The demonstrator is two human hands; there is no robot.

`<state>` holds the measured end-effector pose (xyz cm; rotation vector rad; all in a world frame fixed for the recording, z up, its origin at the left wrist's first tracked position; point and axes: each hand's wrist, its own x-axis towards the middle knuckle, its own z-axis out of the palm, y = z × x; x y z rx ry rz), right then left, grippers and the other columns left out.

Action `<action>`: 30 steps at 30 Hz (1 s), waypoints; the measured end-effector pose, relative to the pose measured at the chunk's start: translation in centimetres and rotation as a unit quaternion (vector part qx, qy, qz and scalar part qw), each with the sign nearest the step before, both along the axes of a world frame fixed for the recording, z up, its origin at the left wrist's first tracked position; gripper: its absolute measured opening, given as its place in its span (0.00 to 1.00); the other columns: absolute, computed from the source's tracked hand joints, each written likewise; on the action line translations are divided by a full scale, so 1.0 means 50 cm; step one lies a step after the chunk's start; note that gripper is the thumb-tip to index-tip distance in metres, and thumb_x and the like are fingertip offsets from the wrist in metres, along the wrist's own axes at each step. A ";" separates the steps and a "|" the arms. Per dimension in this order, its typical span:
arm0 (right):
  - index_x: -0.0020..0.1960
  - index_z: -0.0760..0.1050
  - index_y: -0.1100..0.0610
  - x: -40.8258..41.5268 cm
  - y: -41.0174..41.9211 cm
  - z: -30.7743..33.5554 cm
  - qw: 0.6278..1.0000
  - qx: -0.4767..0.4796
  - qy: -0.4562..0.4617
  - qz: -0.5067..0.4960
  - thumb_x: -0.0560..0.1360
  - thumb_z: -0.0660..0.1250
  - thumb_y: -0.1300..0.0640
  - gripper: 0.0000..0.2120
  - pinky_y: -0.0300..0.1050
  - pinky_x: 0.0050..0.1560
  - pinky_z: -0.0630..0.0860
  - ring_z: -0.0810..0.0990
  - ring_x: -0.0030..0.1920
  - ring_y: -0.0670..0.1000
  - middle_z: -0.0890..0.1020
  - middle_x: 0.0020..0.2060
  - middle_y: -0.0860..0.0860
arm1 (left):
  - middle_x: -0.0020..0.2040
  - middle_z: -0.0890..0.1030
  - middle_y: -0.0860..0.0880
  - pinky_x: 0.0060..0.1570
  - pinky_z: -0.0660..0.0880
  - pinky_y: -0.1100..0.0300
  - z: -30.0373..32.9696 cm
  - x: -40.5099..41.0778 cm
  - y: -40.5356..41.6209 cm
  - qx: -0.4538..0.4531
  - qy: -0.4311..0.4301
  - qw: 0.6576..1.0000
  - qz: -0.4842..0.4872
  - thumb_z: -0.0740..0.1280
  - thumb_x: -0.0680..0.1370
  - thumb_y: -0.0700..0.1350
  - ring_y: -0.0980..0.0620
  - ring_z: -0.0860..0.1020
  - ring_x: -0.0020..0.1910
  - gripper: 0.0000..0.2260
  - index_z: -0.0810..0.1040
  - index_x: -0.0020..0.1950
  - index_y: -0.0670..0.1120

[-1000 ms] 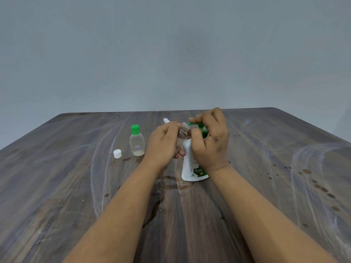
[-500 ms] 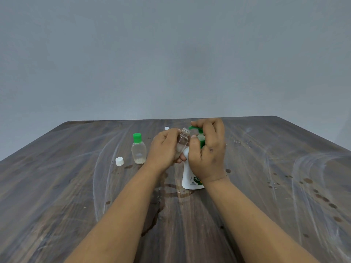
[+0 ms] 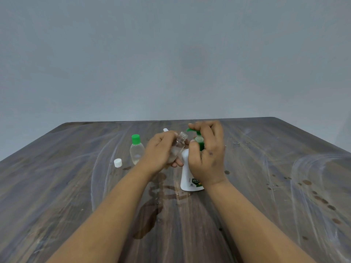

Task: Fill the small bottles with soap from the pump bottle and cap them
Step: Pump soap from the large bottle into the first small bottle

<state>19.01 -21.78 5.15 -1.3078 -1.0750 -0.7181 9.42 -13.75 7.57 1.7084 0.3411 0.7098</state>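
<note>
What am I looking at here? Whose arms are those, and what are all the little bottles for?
Those arms belong to a person, not a machine. The picture comes from a camera worn on the person's head, so you see what they see, looking forward and down at a wooden table.

The left hand holds a small clear bottle with no cap on, tilted so its open mouth points toward the green pump top. The right hand has its fingers curled over the pump of a white soap bottle that stands on the table.

On the left stands another small bottle with a green cap, already closed. Beside it lies a loose white cap. Dark wet marks and drops show on the wood.
</note>
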 end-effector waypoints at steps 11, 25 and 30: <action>0.41 0.78 0.63 0.005 0.006 0.004 1.000 0.013 -0.007 -0.022 0.68 0.57 0.60 0.12 0.52 0.39 0.75 0.76 0.44 0.57 0.71 0.43 0.46 | 0.29 0.78 0.40 0.27 0.72 0.60 -0.009 0.012 0.004 0.009 -0.015 1.000 0.012 0.54 0.83 0.43 0.43 0.78 0.28 0.19 0.79 0.39 0.43; 0.39 0.78 0.64 0.006 0.005 0.005 0.999 0.010 -0.011 -0.029 0.68 0.57 0.59 0.12 0.45 0.40 0.72 0.75 0.43 0.57 0.71 0.41 0.46 | 0.30 0.79 0.42 0.29 0.72 0.58 -0.019 0.010 0.011 0.021 -0.017 1.000 0.009 0.54 0.83 0.43 0.42 0.78 0.29 0.18 0.80 0.39 0.45; 0.48 0.78 0.64 0.006 -0.002 0.000 0.999 -0.011 -0.031 -0.013 0.66 0.58 0.59 0.16 0.47 0.44 0.75 0.76 0.46 0.58 0.72 0.46 0.50 | 0.37 0.80 0.36 0.31 0.75 0.55 -0.020 0.009 0.010 0.063 -0.021 0.998 0.018 0.56 0.82 0.45 0.42 0.80 0.29 0.16 0.80 0.44 0.40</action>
